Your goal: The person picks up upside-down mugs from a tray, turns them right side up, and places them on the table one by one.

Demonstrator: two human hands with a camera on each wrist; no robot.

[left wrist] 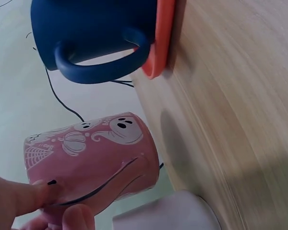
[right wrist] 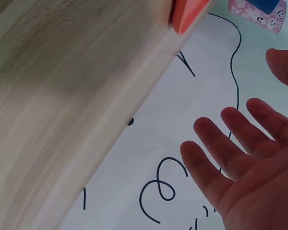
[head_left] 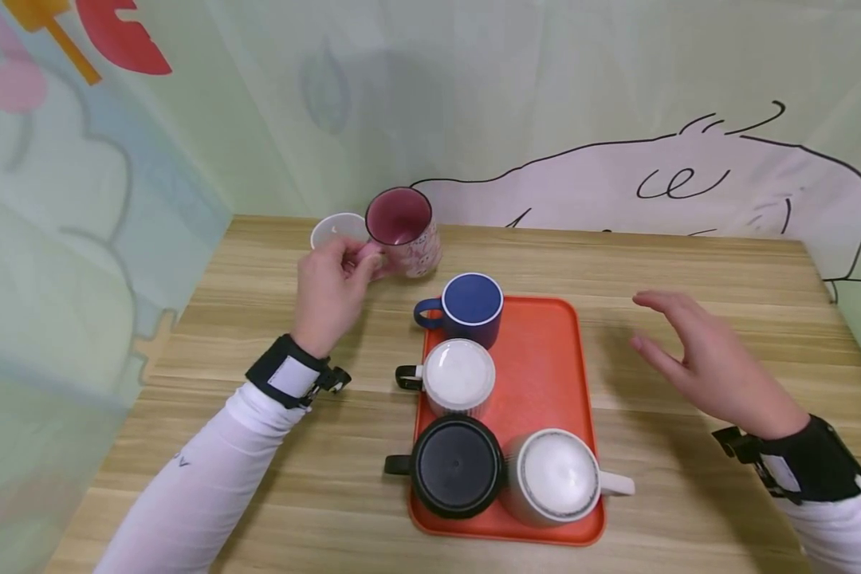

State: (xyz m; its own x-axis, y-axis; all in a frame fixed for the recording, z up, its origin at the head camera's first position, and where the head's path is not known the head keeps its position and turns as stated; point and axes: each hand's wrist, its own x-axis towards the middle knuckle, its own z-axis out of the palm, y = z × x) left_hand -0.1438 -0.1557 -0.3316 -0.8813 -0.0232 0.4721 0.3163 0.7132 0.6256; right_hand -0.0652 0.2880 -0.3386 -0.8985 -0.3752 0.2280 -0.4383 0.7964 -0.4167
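Observation:
My left hand (head_left: 330, 295) pinches the handle of a pink mug (head_left: 422, 253) printed with white ghosts and pumpkins. In the left wrist view, this mug (left wrist: 96, 163) hangs a little off the wooden table, its shadow beside it. A white cup (head_left: 333, 227) stands just behind my left fingers, partly hidden. Closest to the pink mug on the tray side is a dark blue mug (head_left: 473, 303), its handle pointing left. Over the table right of the tray, my right hand (head_left: 717, 367) is held with fingers extended and holds nothing.
An orange-red tray (head_left: 545, 359) lies mid-table. The blue mug, a white mug with a black handle (head_left: 459, 375), a black mug (head_left: 458, 466) and a pale mug with its handle to the right (head_left: 556, 478) are on it. A printed cloth wall (head_left: 545, 96) borders the table's back.

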